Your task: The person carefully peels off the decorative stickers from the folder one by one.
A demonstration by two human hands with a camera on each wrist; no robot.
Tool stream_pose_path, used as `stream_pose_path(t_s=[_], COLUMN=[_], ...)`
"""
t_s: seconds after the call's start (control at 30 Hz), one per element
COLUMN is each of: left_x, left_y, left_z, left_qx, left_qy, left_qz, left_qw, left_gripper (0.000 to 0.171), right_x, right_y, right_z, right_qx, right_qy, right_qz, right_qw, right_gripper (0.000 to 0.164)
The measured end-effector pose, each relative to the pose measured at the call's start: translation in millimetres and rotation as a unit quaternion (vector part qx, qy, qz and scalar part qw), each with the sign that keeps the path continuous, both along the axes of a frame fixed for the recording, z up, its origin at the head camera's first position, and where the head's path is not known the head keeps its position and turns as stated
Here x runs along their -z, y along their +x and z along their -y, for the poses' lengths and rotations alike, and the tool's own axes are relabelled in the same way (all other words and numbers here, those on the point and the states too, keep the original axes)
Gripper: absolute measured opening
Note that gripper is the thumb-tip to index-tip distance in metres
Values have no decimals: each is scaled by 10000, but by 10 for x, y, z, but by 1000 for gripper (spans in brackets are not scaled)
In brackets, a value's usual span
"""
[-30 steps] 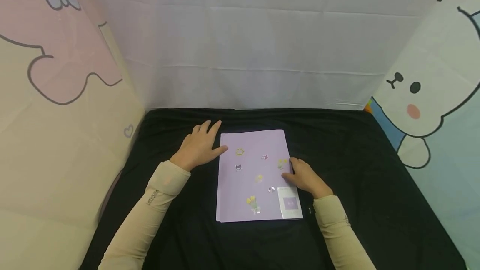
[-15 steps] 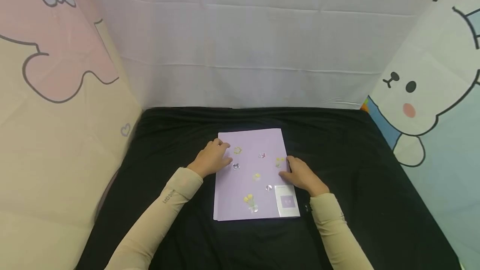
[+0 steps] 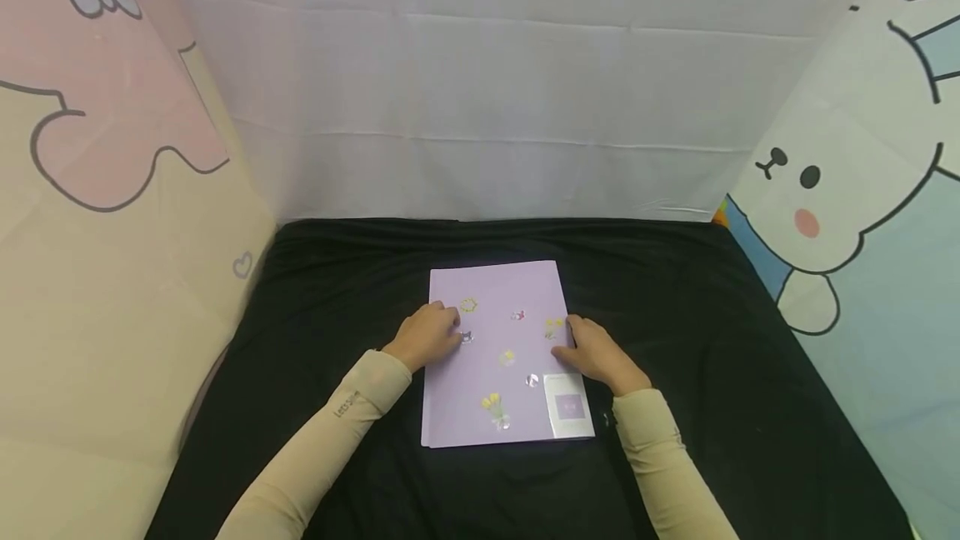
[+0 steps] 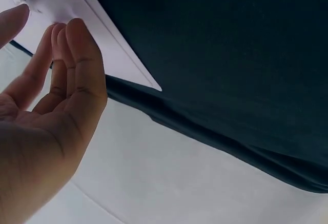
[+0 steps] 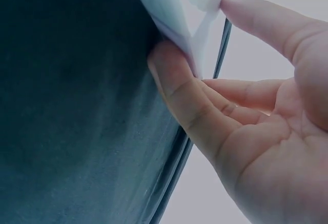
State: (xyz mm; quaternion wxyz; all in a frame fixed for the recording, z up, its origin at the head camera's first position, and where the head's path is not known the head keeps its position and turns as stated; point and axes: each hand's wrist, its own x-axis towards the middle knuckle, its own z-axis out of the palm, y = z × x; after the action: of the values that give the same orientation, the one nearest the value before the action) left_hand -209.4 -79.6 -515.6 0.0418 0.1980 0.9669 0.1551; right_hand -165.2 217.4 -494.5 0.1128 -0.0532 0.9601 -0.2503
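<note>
A light purple folder lies flat on the black cloth, with several small stickers on its cover and a white label at its lower right. My left hand rests its bent fingertips on the cover near the left edge; in the left wrist view its fingers touch the purple surface, and the thumb stands apart from them. At the right edge, my right hand holds the folder, thumb on top and fingers against the side. In the right wrist view, the fingertips press against that edge.
Black cloth covers the table. A white curtain hangs behind it. Cartoon-printed sheets stand on both sides, a pink and cream one at left and one with a white animal at right.
My left hand has come down and rightward from beside the folder's upper left, and its fingers have bent onto the cover. The right hand has stayed at the right edge.
</note>
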Motion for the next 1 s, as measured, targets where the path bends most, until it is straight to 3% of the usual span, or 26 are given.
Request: stream_pose_path(t_s=[0.17, 0.5, 0.77, 1.0], left_x=[59, 69, 66, 35], left_y=[27, 1, -2, -4], left_z=[-26, -51, -55, -16], left_qx=[-41, -47, 23, 87], left_qy=[39, 119, 277, 382], left_qz=[22, 66, -78, 134], left_qw=[10000, 9999, 9996, 9991], left_gripper=[11, 8, 20, 24], right_x=[20, 36, 25, 21], right_y=[24, -21, -45, -43], right_z=[5, -17, -11, -14], right_qx=[28, -24, -14, -32], right_qy=[11, 22, 19, -3], right_qz=[37, -87, -52, -13], right_qw=[10000, 10000, 10000, 10000], right_gripper=[61, 57, 59, 58])
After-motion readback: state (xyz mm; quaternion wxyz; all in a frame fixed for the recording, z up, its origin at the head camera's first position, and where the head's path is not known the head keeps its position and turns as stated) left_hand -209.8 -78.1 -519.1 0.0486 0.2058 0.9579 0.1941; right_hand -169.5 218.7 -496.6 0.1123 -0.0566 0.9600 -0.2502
